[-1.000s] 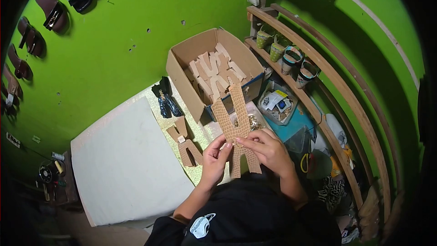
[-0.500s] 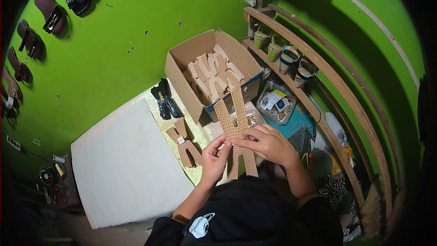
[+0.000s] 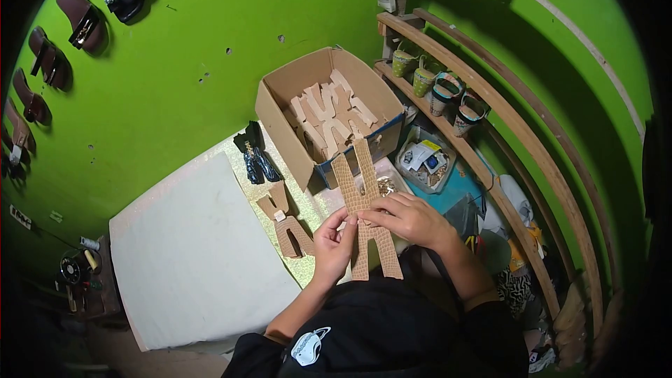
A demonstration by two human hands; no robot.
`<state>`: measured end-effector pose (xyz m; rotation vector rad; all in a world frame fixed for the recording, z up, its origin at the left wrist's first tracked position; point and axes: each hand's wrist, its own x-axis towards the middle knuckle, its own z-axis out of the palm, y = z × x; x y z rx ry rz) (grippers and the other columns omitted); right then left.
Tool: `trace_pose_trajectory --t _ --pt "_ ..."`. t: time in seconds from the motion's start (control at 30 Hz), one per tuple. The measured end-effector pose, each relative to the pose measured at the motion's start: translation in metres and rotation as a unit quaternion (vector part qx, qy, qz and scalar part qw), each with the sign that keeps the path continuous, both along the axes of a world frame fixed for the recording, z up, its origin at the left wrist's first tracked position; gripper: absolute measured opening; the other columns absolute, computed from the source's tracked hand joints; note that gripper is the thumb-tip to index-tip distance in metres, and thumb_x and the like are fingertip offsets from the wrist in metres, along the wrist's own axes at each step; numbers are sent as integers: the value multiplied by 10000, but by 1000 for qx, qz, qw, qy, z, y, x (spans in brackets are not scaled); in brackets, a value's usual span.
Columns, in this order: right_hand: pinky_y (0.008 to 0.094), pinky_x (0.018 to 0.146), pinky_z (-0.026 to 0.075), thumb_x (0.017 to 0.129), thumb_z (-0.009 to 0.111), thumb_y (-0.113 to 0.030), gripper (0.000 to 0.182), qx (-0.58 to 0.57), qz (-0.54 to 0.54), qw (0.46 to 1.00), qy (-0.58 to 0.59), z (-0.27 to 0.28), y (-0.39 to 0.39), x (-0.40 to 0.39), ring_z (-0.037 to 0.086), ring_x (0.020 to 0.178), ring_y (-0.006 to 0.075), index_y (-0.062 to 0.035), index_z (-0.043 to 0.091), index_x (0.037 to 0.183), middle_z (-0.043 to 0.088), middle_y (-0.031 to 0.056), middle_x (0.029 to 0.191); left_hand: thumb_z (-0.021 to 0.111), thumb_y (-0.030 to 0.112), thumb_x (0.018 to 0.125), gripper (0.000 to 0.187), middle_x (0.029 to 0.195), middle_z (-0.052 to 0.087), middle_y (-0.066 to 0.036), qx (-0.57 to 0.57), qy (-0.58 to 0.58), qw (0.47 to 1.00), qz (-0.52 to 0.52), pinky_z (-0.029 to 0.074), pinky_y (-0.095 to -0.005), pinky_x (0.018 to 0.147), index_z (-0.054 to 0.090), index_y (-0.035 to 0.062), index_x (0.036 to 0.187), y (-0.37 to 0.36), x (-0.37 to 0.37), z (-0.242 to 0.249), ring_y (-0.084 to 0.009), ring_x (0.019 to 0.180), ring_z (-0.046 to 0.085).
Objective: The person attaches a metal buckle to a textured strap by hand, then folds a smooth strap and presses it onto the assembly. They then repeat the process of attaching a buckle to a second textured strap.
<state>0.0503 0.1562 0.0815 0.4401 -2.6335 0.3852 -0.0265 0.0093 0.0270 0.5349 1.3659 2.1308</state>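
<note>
Between my two hands is an X-shaped sandal upper (image 3: 358, 199) of tan, crocodile-textured material, its straps pointing away from and toward me. My left hand (image 3: 332, 241) pinches its middle from the left, with the thumb on top. From the right, my right hand (image 3: 413, 220) grips the same middle part, the fingertips of both hands almost meeting. A similar tan upper (image 3: 283, 222) with a pale band at its waist lies on the table to the left. Behind that one lies a shiny black upper (image 3: 255, 157) with a gold-coloured ornament.
Beyond my hands, an open cardboard box (image 3: 278, 122) holds several cut tan pieces (image 3: 325, 115). A small tray of metal bits (image 3: 387, 186) is partly hidden by my right hand. A clear tub (image 3: 427, 161) stands to its right. Wooden shelf rails (image 3: 490, 59) curve along the right. A white sheet (image 3: 196, 252) covers the table's left.
The upper's near straps have swung slightly right and spread apart a little. Both hands keep hold of its middle, my right hand shifting slightly left.
</note>
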Motion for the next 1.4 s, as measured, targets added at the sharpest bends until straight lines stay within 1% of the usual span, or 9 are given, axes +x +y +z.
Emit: trace_pose_trajectory --t 0.33,0.77,0.83,0.93,0.97,1.03,1.13,1.23,1.4 --pt "304 760 444 693 526 -6 362 -80 24 996 -11 3 -5 3 537 848 230 -43 549 1052 525 87 952 488 36 847 243 912 576 -26 4 24 1000 15 328 -113 457 493 -39 1078 -1 4 5 27 575 455" --pt "303 774 437 621 517 74 506 -104 98 989 -42 2 7 -2 509 891 230 -94 541 1098 527 79 961 484 30 846 233 889 560 -6 0 -18 994 -111 360 -114 521 488 -25 1072 -10 -16 2 19 632 469" --pt "307 764 432 641 548 62 461 -93 62 993 -24 4 6 -1 512 869 231 -89 553 1076 527 69 908 482 30 847 232 895 560 -14 8 -26 991 -128 378 -118 549 485 -27 1072 -10 -16 2 8 666 489" --pt "314 706 427 662 623 -32 335 -153 -54 986 41 5 -6 2 515 828 210 -82 590 991 528 47 844 484 32 846 228 912 554 -26 16 -19 998 -50 397 -129 589 485 -33 1065 -4 -9 9 -15 708 509" --pt "314 706 427 662 623 -32 335 -153 -53 986 41 2 -13 3 515 828 210 -82 590 991 528 47 844 497 38 840 191 878 544 -6 19 -31 999 -18 368 -133 543 495 -8 1026 -3 -7 11 -11 669 482" --pt "307 680 383 580 733 -129 338 -134 -194 959 157 -6 -29 5 514 758 212 -82 618 895 541 43 811 517 49 831 142 835 540 15 42 -53 997 40 363 -137 514 509 31 971 2 -2 8 -13 647 476" --pt "304 696 347 550 755 -170 342 -153 -270 932 184 -26 -45 3 507 750 199 -88 619 854 541 46 809 516 59 834 109 813 543 20 36 -79 994 60 368 -137 511 509 56 942 5 1 1 -13 643 482" --pt "313 716 335 551 759 -164 334 -169 -307 913 208 -32 -52 -2 504 756 192 -86 621 845 538 34 798 520 50 832 216 897 530 -17 66 -122 989 44 376 -141 557 476 -7 1036 3 7 0 -14 679 478" --pt "306 699 317 614 720 -221 287 -164 -322 906 219 -42 -51 -1 495 742 157 -113 621 860 539 -6 808 518 55 834 181 869 526 -4 64 -136 988 36 336 -138 510 486 5 1004 3 8 2 -3 616 441"
